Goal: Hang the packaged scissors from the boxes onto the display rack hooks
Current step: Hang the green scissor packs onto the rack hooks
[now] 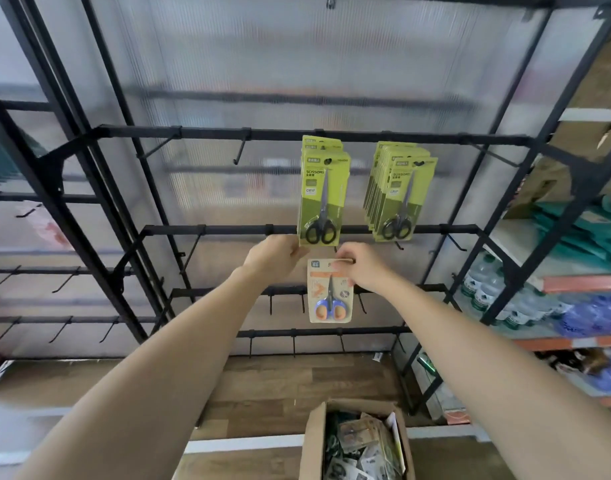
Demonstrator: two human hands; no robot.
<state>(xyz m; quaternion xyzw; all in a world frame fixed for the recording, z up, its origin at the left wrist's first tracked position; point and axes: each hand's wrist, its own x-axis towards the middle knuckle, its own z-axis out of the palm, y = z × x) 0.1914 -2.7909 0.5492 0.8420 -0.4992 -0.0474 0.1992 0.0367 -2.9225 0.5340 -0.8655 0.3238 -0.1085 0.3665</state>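
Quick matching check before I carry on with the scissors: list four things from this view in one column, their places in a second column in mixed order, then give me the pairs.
Things:
1. Thick stack of green-carded black-handled scissors
2. Beige-carded scissors with blue and orange handles
3. Open brown cardboard box
4. Clear water bottles

Places:
A. On the floor below the rack
B. Pinched at its top edge by the right hand
C. On the side shelf at right
D. Hanging from the top rail, rightmost

Pairs: 1-D, 2-B, 3-A, 4-C
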